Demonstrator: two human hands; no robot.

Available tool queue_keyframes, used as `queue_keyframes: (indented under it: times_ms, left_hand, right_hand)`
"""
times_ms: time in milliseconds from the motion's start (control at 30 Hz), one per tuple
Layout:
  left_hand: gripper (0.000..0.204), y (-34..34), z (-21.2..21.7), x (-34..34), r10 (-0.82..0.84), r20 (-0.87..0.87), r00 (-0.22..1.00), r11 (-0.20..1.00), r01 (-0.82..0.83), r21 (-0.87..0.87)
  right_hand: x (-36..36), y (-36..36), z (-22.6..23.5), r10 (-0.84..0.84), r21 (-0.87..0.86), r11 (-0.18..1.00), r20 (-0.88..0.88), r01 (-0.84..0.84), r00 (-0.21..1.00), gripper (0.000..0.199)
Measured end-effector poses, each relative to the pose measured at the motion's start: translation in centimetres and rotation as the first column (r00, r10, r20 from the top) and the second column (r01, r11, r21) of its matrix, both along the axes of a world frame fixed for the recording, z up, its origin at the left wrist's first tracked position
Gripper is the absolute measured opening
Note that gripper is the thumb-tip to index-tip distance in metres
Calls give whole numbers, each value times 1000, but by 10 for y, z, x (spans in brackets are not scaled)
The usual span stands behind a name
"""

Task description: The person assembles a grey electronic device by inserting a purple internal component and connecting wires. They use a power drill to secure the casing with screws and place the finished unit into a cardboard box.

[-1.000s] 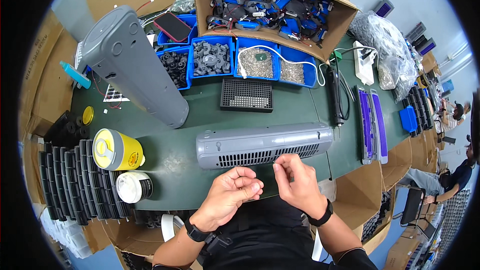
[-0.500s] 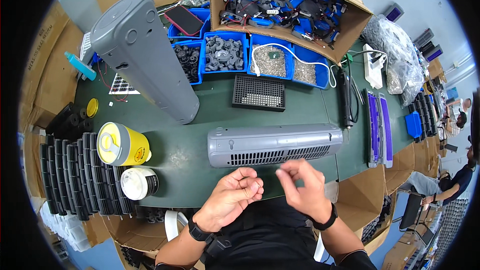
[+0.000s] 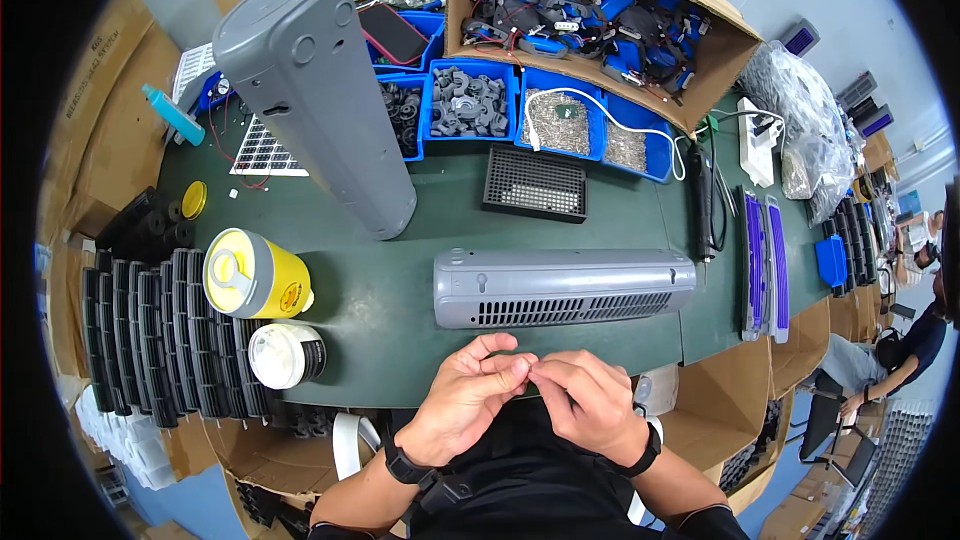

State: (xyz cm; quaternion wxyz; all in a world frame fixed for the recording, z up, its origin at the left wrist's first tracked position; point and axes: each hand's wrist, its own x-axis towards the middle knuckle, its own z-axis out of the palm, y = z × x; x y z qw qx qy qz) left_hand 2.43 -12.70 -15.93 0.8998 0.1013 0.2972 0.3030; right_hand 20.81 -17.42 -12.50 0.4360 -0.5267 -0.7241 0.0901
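Note:
My left hand point(image 3: 468, 398) and my right hand point(image 3: 592, 402) meet fingertip to fingertip in front of my body, near the table's front edge. Thumb and forefinger are pinched on each hand; anything between them is too small to make out. Just beyond the fingers, a long grey plastic housing point(image 3: 565, 272) with two rows of vent slots lies on the green table point(image 3: 380, 375). Neither hand touches it. A second, taller grey housing point(image 3: 325, 110) stands upright farther left.
Blue bins point(image 3: 470, 135) with small grey parts and screws line the back, below a carton point(image 3: 740, 25) of blue-and-black parts. A black perforated tray point(image 3: 535, 183) and an electric screwdriver point(image 3: 704, 200) lie nearer. At left stand a yellow jug point(image 3: 280, 280), a white-lidded jar point(image 3: 280, 357) and black rollers point(image 3: 165, 340).
My right hand has moved left and its fingertips now meet those of my left hand. The whole view has shifted slightly; the housings stay put on the table.

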Motion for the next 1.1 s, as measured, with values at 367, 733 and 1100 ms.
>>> queue_keyframes:
  times_ms: [367, 733, 1100]
  left_hand:
    - [26, -15, 3, 0, 131, -61, 990, 984, -137, -116]
    - [28, -12, -6, -33, 350, -20, 937, 935, -350, -63]
    - [26, -9, -6, -46, 355, -10, 935, 932, -355, -70]
  right_hand:
    - [-10, 5, -3, 28, 43, 998, 174, -36, 984, 28]
    - [-36, 52, 0, 22, 12, 1000, 166, -24, 986, 20]
    - [-48, 55, -3, -5, -39, 999, 240, 15, 971, 17]
